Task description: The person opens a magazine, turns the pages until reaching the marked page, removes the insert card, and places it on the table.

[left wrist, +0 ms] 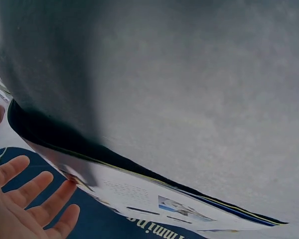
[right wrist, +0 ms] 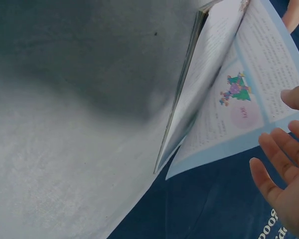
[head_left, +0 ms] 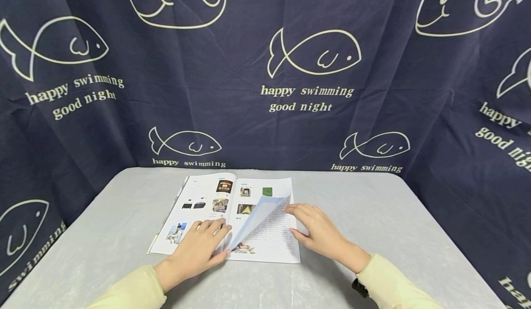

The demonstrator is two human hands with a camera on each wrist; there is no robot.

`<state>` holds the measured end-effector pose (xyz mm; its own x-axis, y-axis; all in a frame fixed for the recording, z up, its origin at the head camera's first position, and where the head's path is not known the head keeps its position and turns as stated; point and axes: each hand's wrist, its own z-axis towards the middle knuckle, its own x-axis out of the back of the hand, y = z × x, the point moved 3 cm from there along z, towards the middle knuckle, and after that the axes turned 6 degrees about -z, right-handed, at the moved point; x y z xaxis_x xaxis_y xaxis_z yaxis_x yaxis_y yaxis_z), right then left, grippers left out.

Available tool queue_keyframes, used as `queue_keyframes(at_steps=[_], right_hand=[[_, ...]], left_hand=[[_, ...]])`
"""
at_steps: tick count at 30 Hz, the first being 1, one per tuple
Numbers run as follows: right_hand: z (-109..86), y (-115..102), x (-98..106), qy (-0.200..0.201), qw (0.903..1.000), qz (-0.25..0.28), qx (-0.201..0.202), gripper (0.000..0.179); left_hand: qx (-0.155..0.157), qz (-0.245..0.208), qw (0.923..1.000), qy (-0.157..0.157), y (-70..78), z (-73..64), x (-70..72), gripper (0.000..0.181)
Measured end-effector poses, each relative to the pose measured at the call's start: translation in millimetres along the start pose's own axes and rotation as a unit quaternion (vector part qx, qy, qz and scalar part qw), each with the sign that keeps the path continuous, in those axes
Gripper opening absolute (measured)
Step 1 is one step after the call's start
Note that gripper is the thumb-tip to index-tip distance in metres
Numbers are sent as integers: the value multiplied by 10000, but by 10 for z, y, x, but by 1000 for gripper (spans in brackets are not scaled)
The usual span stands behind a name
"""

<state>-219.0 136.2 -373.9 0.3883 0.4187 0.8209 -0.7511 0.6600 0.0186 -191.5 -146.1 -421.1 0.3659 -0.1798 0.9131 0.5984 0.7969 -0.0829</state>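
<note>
Hands (head_left: pixel 199 247) (head_left: pixel 321 233) at an open magazine (head_left: pixel 233 205)

And here a grey, faintly mottled table (head_left: pixel 352 198) is seen, rounded at both far corners; on it a book (head_left: pixel 234 201) is laid open, just left of the middle, its far side set near the table's far edge, while shadows are thrown across the near side.
</note>
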Motion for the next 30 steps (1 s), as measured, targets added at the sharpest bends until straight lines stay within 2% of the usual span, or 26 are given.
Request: queue_keyframes(at_steps=[10,20,25,30], right_hand=[[-78,-20,-103,-595,9982,-46,80,42],[-166,-55,-194,-1414,9899,-3,-36,43],[-183,-67,-212,-1681,9857,-8,-70,45],[-206,-77,-229,-1965,9805,-9,-91,47]], left_hand=[[-44,-131,9996,241,-20,-13,5,58],[-54,-126,9985,522,-42,-10,17,69],[73,-179,9977,643,-47,-7,33,82],[290,-135,9975,622,-50,-10,43,97]])
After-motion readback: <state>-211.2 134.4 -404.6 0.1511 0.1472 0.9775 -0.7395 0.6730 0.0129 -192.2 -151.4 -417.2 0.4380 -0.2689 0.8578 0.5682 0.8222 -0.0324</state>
